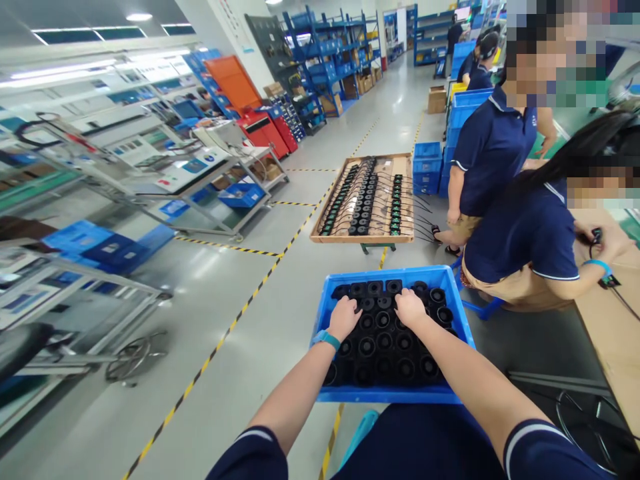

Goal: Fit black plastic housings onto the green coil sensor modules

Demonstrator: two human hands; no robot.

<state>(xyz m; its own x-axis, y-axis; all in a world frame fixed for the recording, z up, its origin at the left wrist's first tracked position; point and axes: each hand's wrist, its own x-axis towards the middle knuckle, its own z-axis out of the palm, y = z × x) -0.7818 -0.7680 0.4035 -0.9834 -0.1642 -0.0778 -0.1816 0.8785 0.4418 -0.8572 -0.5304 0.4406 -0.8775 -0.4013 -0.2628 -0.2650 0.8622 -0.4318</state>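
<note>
A blue plastic bin (390, 395) is directly before me, filled with rows of black parts (367, 345) that have round, ring-shaped tops. My left hand (345, 318) reaches in over its left side, fingers curled down on the black parts; a teal band circles that wrist. Farther right, my right hand (410, 308) is closed in the same way on black parts near the middle of the far rows. The fingertips of both hands are partly hidden among the dark parts. A gap of several parts' width lies between the hands.
Beyond the bin, a wooden tray (320, 238) holds rows of black wired parts and green boards. Two co-workers are close on the right, one seated at a cardboard-coloured table (607, 333). Stacked blue crates (427, 167) stand behind. Metal carts (210, 213) line the left.
</note>
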